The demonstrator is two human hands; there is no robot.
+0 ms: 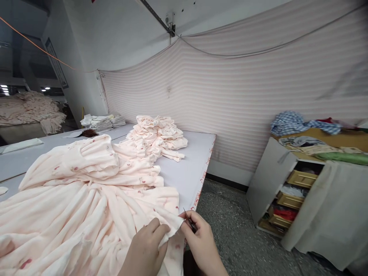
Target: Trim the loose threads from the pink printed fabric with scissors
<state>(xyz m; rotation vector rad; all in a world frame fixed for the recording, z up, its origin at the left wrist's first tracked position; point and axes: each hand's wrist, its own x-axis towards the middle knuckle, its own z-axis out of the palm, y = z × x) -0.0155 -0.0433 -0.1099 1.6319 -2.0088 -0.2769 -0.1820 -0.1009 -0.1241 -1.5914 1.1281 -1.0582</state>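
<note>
A pale pink garment (94, 214) with small red prints lies spread and bunched across the near part of the table. My left hand (152, 241) is closed on an edge of its fabric, close to the table's right side. Beside it, my right hand (198, 237) holds dark thread snips (189, 221), blades pointing up and left. Its thumb and forefinger are at the corner of the same fabric. Whether they pinch the cloth or only touch it is hard to make out.
More pink garments (161, 134) are heaped farther back on the table (198, 153), near folded white cloths (100, 122). A striped sheet (224, 96) hangs along the wall. On the right, a drawer cabinet (270, 180) carries loose fabrics. Another pink pile (28, 109) stands far left.
</note>
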